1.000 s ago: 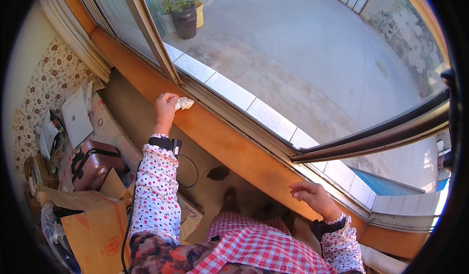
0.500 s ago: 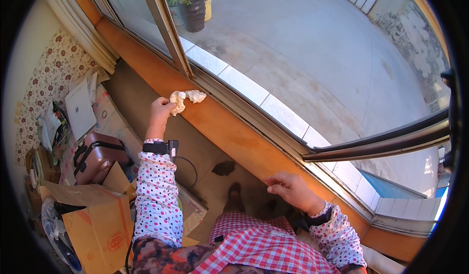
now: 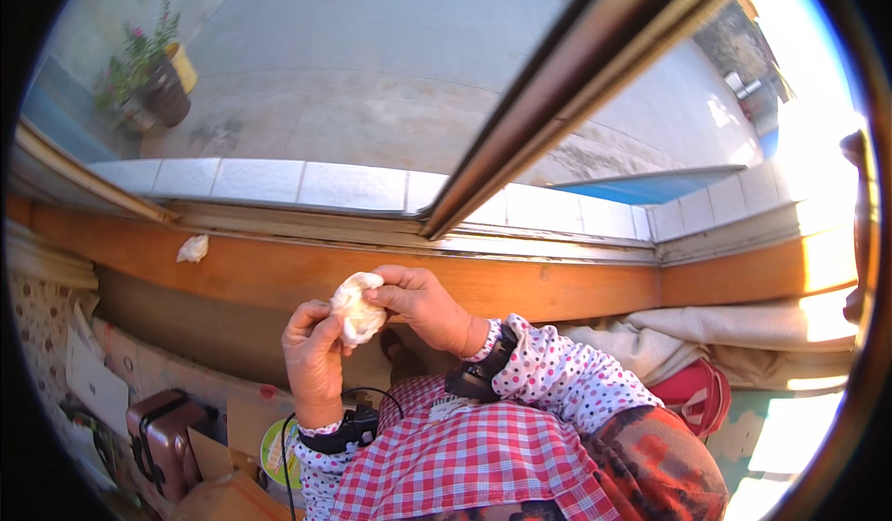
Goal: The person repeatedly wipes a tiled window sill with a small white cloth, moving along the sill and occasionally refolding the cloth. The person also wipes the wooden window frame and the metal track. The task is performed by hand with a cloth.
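Note:
A crumpled off-white wad (image 3: 358, 309), soft like tissue or cloth, is held up between my two hands in front of the window sill. My left hand (image 3: 313, 349) pinches its lower left edge between thumb and fingers. From the other side my right hand (image 3: 423, 307) grips the upper right part, thumb pressed on its face. A second, smaller white wad (image 3: 193, 249) lies on the orange-brown sill (image 3: 520, 284), well left of both hands and near the window track.
Sliding window frames (image 3: 557, 103) cross above the sill, with white tiles (image 3: 353, 187) and a paved yard beyond. Potted plants (image 3: 158, 84) stand outside at left. A suitcase (image 3: 163, 437) and boxes sit lower left; a curtain (image 3: 641, 345) and red bag (image 3: 697, 396) lie right.
My view has swung to the right. My left hand has brought one wad off the sill toward my body, and my right hand has taken hold of it too. The other wad stays behind.

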Demonstrator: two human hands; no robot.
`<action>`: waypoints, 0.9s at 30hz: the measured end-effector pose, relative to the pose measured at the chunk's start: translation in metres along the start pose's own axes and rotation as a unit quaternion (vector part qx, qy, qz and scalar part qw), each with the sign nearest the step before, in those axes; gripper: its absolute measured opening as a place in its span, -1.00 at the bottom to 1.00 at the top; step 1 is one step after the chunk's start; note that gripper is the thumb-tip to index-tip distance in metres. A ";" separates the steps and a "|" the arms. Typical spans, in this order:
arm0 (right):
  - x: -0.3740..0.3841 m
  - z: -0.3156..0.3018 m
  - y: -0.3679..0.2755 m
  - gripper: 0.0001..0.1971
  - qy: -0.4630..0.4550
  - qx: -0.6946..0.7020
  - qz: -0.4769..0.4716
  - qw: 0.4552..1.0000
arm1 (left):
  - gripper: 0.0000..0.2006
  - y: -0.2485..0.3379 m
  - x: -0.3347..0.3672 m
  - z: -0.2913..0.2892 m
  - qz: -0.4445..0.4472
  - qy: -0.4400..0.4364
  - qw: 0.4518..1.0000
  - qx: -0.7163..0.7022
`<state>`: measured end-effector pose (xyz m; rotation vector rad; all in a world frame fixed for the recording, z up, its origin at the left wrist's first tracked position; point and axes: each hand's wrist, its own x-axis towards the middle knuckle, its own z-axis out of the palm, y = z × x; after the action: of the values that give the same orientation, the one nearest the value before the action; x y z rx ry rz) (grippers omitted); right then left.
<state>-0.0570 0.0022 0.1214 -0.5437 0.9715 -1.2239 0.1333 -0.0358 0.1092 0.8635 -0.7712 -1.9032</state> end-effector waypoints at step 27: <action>-0.209 -0.552 -0.189 -0.80 0.398 -0.802 0.104 0.433 | -0.39 -0.186 0.010 0.093 0.335 -0.034 0.600 0.726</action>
<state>-0.6317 0.2244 0.0584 -1.2236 2.9163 0.2690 -0.0311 0.0487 0.0135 1.0809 -2.3702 -0.2682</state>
